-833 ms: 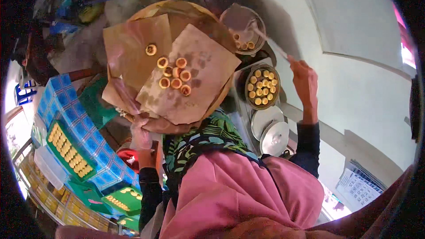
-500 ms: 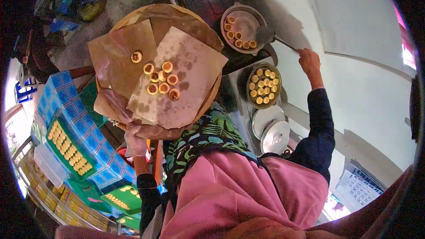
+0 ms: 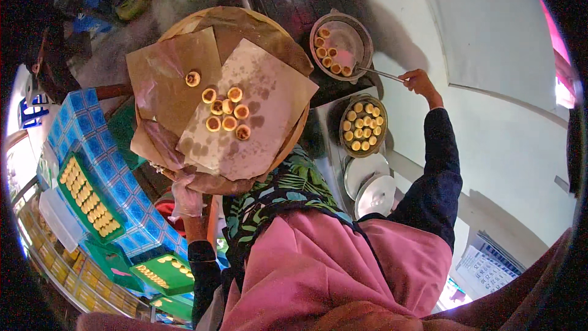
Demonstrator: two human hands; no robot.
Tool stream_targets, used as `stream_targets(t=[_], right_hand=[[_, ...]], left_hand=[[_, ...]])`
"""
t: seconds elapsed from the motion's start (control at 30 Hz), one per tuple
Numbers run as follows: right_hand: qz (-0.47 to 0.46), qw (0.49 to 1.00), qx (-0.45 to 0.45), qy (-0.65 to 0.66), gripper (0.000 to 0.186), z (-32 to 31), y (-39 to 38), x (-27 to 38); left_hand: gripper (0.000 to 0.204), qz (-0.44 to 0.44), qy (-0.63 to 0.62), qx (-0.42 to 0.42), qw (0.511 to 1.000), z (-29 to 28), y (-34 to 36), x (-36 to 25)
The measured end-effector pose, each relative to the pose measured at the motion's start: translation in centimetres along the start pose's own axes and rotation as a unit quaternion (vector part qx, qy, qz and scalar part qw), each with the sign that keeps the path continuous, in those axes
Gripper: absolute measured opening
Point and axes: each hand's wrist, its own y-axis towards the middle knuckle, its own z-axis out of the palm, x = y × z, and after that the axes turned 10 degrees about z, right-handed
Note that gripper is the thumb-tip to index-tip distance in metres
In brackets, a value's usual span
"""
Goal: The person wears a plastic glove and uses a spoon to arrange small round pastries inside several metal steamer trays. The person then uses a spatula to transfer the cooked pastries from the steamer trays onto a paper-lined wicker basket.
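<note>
My left hand, in a clear plastic glove, grips the near edge of a large round shallow basket. Sheets of brown paper line it, with several small round browned cakes on top. My right hand is closed around the handle of a spatula. Its blade end is inside a round pan, by the lower right cakes. Several browned cakes lie along that pan's left and lower sides; the rest of its bottom is bare.
Nearer me, a second pan holds several pale cakes. Two round metal lids lie beside it. At left, a blue checked cloth covers a table with green trays of pale pieces. A white wall rises on the right.
My right hand has moved slightly left and down. The spatula has gone from above the pan's right rim to inside it, beside the cakes. My left hand keeps its hold on the basket.
</note>
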Motion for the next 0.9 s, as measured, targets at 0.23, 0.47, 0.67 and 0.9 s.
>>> stream_targets(t=[0.23,0.47,0.67,0.9], right_hand=[[-0.014,0.999,-0.044,0.03,0.02,2.6,1.5,2.9],[-0.009,0.996,-0.071,0.046,0.023,5.5,1.8,2.4],[0.025,0.982,-0.074,0.171,0.026,10.5,-2.7,0.0],[0.083,0.974,-0.069,0.2,0.023,8.4,-7.6,-0.1]], left_hand=[[0.039,-0.025,0.006,0.024,0.999,-0.4,0.2,-0.5],[0.038,0.008,0.001,0.04,0.999,1.4,-0.2,-1.1],[0.035,-0.004,0.05,0.081,0.995,0.9,0.0,-1.1],[0.032,0.014,-0.024,0.073,0.997,1.2,0.6,-0.6]])
